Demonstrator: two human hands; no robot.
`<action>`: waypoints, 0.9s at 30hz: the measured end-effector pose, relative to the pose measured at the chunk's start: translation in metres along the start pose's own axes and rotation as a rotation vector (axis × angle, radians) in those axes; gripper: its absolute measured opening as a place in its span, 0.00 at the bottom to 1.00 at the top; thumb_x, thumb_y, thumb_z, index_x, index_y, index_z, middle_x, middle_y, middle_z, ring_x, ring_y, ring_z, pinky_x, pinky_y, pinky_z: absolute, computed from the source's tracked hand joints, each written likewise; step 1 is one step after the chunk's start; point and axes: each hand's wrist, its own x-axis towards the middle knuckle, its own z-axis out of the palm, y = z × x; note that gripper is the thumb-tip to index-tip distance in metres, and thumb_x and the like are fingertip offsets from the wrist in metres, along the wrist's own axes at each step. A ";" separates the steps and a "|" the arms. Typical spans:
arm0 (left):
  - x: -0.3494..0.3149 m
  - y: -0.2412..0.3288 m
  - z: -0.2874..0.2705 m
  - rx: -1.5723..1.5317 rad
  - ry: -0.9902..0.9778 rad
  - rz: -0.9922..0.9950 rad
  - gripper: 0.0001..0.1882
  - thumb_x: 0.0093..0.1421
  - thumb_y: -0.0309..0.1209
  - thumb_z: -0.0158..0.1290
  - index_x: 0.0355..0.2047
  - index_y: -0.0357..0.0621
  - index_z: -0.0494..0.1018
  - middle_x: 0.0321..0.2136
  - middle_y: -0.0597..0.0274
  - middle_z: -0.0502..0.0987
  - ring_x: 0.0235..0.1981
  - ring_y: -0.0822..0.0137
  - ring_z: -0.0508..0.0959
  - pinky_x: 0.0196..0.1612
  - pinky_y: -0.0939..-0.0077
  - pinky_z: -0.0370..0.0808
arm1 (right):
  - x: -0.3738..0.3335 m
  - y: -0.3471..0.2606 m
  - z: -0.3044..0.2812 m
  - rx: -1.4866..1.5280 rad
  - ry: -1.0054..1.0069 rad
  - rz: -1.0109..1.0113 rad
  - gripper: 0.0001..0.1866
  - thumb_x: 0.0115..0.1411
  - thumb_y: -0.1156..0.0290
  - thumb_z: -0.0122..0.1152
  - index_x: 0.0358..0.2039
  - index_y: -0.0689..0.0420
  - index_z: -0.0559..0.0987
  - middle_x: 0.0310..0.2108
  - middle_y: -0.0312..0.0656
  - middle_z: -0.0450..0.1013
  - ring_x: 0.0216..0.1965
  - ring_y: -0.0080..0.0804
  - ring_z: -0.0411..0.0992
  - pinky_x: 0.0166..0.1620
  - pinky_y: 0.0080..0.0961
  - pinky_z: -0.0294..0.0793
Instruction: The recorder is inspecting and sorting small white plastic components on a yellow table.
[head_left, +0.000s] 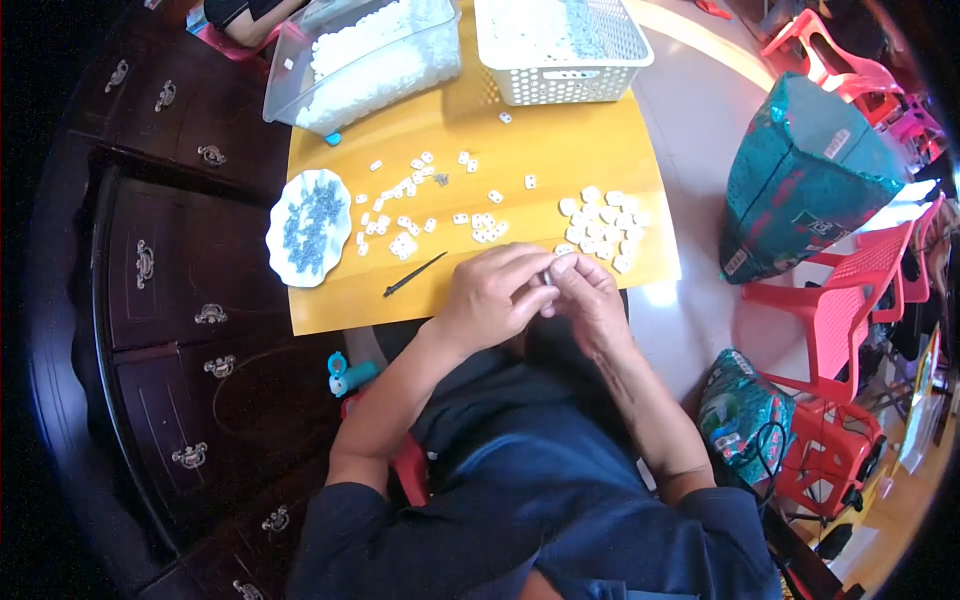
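My left hand (494, 297) and my right hand (590, 302) meet over the near edge of the yellow table (590, 140). Fingertips of both are pinched together around something small, mostly hidden by the fingers. Just beyond my right hand lies a cluster of small white rounded pieces (606, 226). Flat white pieces with dark holes (403, 245) are scattered left of it, with a little pile of small metal bits (441, 179) among them. A slim black screwdriver-like tool (414, 275) lies left of my left hand.
A scalloped white dish (340, 232) of small dark metal parts stands at the table's left. Behind are a clear bin (290, 95) and a perforated white basket (575, 88), both full of white pieces. Dark drawers (150, 260) flank the left; a teal bag (790, 190) and red chairs (835, 310) the right.
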 end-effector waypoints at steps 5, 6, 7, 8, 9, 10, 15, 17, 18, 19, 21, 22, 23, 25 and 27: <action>0.000 -0.005 -0.006 0.014 -0.026 0.030 0.18 0.55 0.27 0.60 0.47 0.38 0.78 0.42 0.50 0.80 0.43 0.51 0.81 0.47 0.63 0.78 | -0.031 -0.002 -0.007 -0.016 0.056 0.149 0.06 0.66 0.69 0.56 0.31 0.56 0.74 0.29 0.41 0.76 0.21 0.22 0.71 0.26 0.18 0.73; 0.000 -0.005 -0.001 0.121 -0.064 0.068 0.21 0.56 0.28 0.60 0.50 0.38 0.76 0.48 0.50 0.77 0.47 0.51 0.79 0.51 0.63 0.76 | -0.038 0.006 -0.016 -0.021 0.059 0.236 0.06 0.66 0.69 0.56 0.33 0.57 0.74 0.30 0.41 0.77 0.23 0.23 0.73 0.27 0.19 0.75; 0.002 -0.006 0.005 0.225 -0.102 0.109 0.23 0.56 0.29 0.59 0.53 0.39 0.74 0.53 0.50 0.75 0.51 0.50 0.77 0.54 0.63 0.75 | -0.045 0.013 -0.026 0.050 0.031 0.313 0.06 0.67 0.68 0.56 0.36 0.57 0.74 0.31 0.42 0.77 0.24 0.24 0.76 0.29 0.20 0.79; 0.001 -0.008 0.010 0.271 -0.189 0.108 0.31 0.56 0.32 0.60 0.60 0.39 0.67 0.63 0.51 0.66 0.60 0.50 0.70 0.61 0.59 0.68 | -0.050 0.021 -0.034 0.103 0.022 0.405 0.06 0.68 0.69 0.54 0.40 0.58 0.74 0.35 0.44 0.78 0.29 0.27 0.79 0.35 0.23 0.82; 0.000 -0.009 0.014 0.268 -0.180 0.107 0.31 0.56 0.32 0.60 0.60 0.39 0.67 0.63 0.51 0.66 0.60 0.50 0.70 0.61 0.59 0.68 | -0.052 0.029 -0.039 0.150 0.042 0.443 0.07 0.68 0.69 0.52 0.41 0.58 0.74 0.37 0.44 0.78 0.33 0.29 0.79 0.38 0.25 0.82; 0.000 -0.008 0.018 0.322 -0.222 0.112 0.34 0.56 0.35 0.60 0.62 0.40 0.65 0.64 0.51 0.64 0.62 0.49 0.67 0.63 0.57 0.65 | -0.053 0.034 -0.041 0.200 0.067 0.478 0.08 0.69 0.69 0.50 0.43 0.59 0.75 0.40 0.45 0.78 0.36 0.31 0.80 0.41 0.27 0.82; -0.008 -0.015 0.030 0.424 -0.321 0.118 0.40 0.56 0.45 0.61 0.64 0.40 0.62 0.67 0.54 0.61 0.67 0.48 0.60 0.66 0.48 0.59 | -0.031 0.048 -0.064 0.553 -0.049 0.420 0.20 0.73 0.59 0.41 0.54 0.61 0.70 0.50 0.49 0.75 0.51 0.42 0.75 0.56 0.41 0.76; -0.014 -0.013 0.029 0.424 -0.329 0.107 0.40 0.55 0.46 0.61 0.64 0.40 0.63 0.67 0.55 0.61 0.67 0.48 0.60 0.66 0.47 0.58 | -0.020 0.045 -0.056 0.635 -0.077 0.368 0.23 0.74 0.59 0.36 0.58 0.61 0.68 0.52 0.48 0.74 0.52 0.42 0.74 0.57 0.43 0.74; -0.018 -0.012 0.029 0.422 -0.341 0.097 0.41 0.55 0.47 0.61 0.64 0.40 0.63 0.67 0.55 0.61 0.67 0.47 0.59 0.66 0.46 0.58 | -0.019 0.042 -0.053 0.672 -0.042 0.372 0.24 0.75 0.59 0.33 0.61 0.61 0.66 0.54 0.49 0.73 0.53 0.42 0.73 0.58 0.43 0.73; -0.024 -0.009 0.030 0.423 -0.339 0.099 0.41 0.55 0.47 0.61 0.64 0.40 0.63 0.67 0.55 0.61 0.67 0.47 0.59 0.66 0.46 0.58 | -0.019 0.044 -0.056 0.669 -0.043 0.369 0.24 0.75 0.59 0.33 0.61 0.61 0.66 0.54 0.49 0.73 0.53 0.42 0.73 0.58 0.43 0.73; -0.038 -0.002 0.035 0.401 -0.332 0.115 0.41 0.53 0.47 0.62 0.64 0.41 0.64 0.67 0.56 0.61 0.67 0.48 0.59 0.66 0.47 0.58 | -0.020 0.052 -0.067 0.726 -0.029 0.370 0.24 0.74 0.59 0.35 0.60 0.61 0.67 0.55 0.50 0.72 0.54 0.42 0.73 0.60 0.43 0.72; -0.045 0.003 0.035 0.374 -0.321 0.126 0.42 0.52 0.47 0.63 0.64 0.42 0.64 0.67 0.56 0.61 0.67 0.48 0.59 0.66 0.46 0.58 | -0.020 0.051 -0.067 0.726 -0.031 0.371 0.24 0.74 0.59 0.35 0.60 0.61 0.67 0.55 0.50 0.72 0.54 0.42 0.73 0.60 0.43 0.72; -0.054 0.007 0.036 0.356 -0.331 0.132 0.42 0.52 0.47 0.63 0.64 0.42 0.64 0.67 0.56 0.61 0.67 0.48 0.59 0.66 0.47 0.58 | -0.021 0.050 -0.066 0.747 -0.032 0.389 0.23 0.74 0.59 0.36 0.59 0.61 0.68 0.56 0.49 0.72 0.55 0.42 0.72 0.60 0.43 0.72; -0.066 0.015 0.037 0.330 -0.373 0.166 0.42 0.52 0.48 0.63 0.64 0.42 0.64 0.66 0.55 0.62 0.67 0.47 0.60 0.66 0.47 0.58 | -0.020 0.042 -0.058 0.694 0.038 0.398 0.21 0.73 0.61 0.41 0.57 0.61 0.70 0.56 0.49 0.71 0.57 0.42 0.71 0.61 0.42 0.71; -0.065 0.017 0.039 0.293 -0.360 0.183 0.42 0.53 0.47 0.62 0.64 0.42 0.64 0.66 0.55 0.62 0.67 0.47 0.59 0.66 0.48 0.57 | -0.020 0.048 -0.068 0.683 0.040 0.385 0.21 0.73 0.61 0.43 0.57 0.61 0.70 0.56 0.49 0.72 0.57 0.42 0.71 0.61 0.42 0.71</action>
